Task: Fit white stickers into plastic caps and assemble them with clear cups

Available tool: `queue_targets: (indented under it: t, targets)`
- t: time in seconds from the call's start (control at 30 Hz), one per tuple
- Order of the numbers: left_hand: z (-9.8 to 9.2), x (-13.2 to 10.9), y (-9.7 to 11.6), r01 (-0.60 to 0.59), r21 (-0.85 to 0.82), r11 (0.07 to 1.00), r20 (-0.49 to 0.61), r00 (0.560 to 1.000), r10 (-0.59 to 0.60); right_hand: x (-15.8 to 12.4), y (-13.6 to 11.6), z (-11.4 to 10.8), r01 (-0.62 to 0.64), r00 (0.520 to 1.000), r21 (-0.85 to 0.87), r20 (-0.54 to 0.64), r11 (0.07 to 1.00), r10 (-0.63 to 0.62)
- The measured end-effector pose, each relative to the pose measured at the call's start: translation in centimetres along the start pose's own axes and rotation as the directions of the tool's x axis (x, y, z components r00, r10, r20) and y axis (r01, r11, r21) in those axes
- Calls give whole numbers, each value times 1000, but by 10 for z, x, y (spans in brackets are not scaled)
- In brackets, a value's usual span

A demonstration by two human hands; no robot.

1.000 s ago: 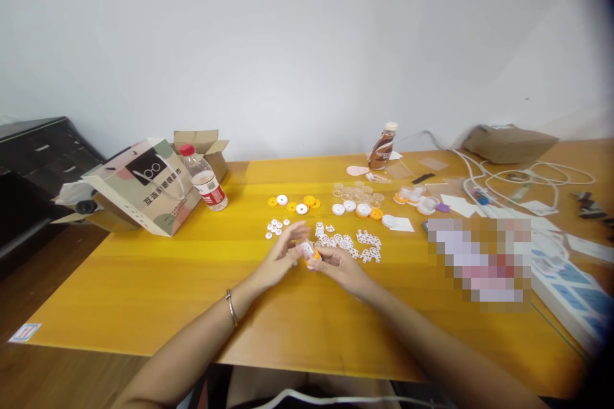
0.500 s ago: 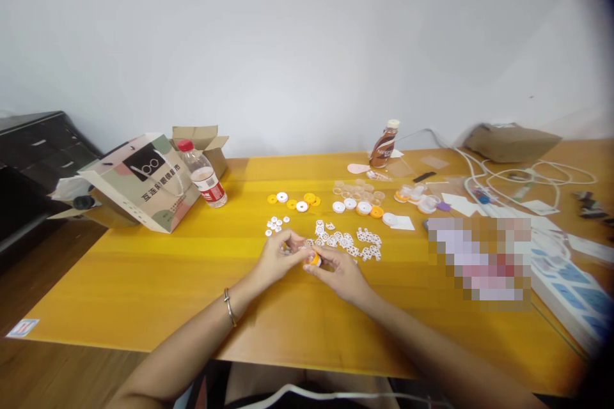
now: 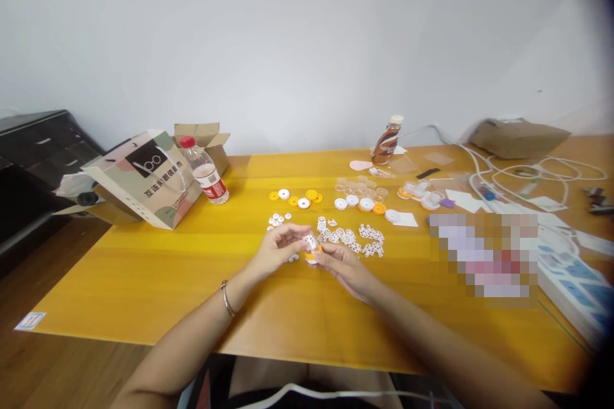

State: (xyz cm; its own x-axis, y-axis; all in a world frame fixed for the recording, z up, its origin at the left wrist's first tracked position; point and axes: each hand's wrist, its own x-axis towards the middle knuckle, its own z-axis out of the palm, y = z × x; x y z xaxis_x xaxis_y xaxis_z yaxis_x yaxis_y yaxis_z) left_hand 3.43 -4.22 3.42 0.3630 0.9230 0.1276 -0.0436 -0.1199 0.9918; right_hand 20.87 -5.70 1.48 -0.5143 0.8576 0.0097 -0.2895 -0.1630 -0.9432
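Between my two hands is a small container with a clear top and an orange-and-white base (image 3: 313,255); something white shows inside the top. My left hand (image 3: 279,248) is closed with its fingertips at the clear end. My right hand (image 3: 341,263) pinches the orange base from the right. Just beyond my hands lie flat white openwork plastic pieces (image 3: 371,240). Several small white round parts (image 3: 275,222) are scattered behind my left hand. Farther back are orange and white discs (image 3: 304,202) and a group of clear plastic cups (image 3: 361,188).
At the left stand a paper bag (image 3: 153,185), an open cardboard box (image 3: 215,140) and a red-capped bottle (image 3: 211,182). A brown drink bottle (image 3: 386,144) is at the back. To the right are white cables (image 3: 518,176), a power strip (image 3: 575,287) and a pixelated patch.
The small container has turned more upright in my hands, so its clear top and the white inside now show. My left fingers have lifted slightly. The view has shifted a little.
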Motion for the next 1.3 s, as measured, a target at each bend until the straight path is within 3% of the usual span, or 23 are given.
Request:
queue_targets:
  t: [0.1,0.3,0.53,0.6,0.7,0.8,0.9,1.17,1.3]
  targets:
    - [1,1,-4,-8,31,999,-68,998,10,1,0,-1,16,1000,-63,7,998,-16]
    - [4,1,-3,-32,89,996,-97,994,41,1,-1,0,51,999,-178,28,983,-47]
    - [13,-3,-7,-51,183,982,-221,971,91,1,1,2,124,989,-271,-41,954,-140]
    - [13,-4,-8,-50,129,990,-210,975,76,1,2,2,81,995,-207,-46,975,-93]
    - [10,-4,-9,-11,-47,999,-95,995,7,-1,3,3,-21,999,21,-26,1000,22]
    - [9,-5,-10,28,-212,977,-10,999,-31,-2,6,5,-118,993,257,24,959,115]
    - [11,-5,-11,45,-295,954,13,999,-43,-3,8,6,-190,982,377,70,906,177]
    - [8,-6,-8,91,-267,959,-17,995,-99,-2,7,4,-235,971,399,137,886,196]
    - [6,-4,-3,49,-257,965,23,999,-44,0,6,2,-215,976,354,119,910,184]
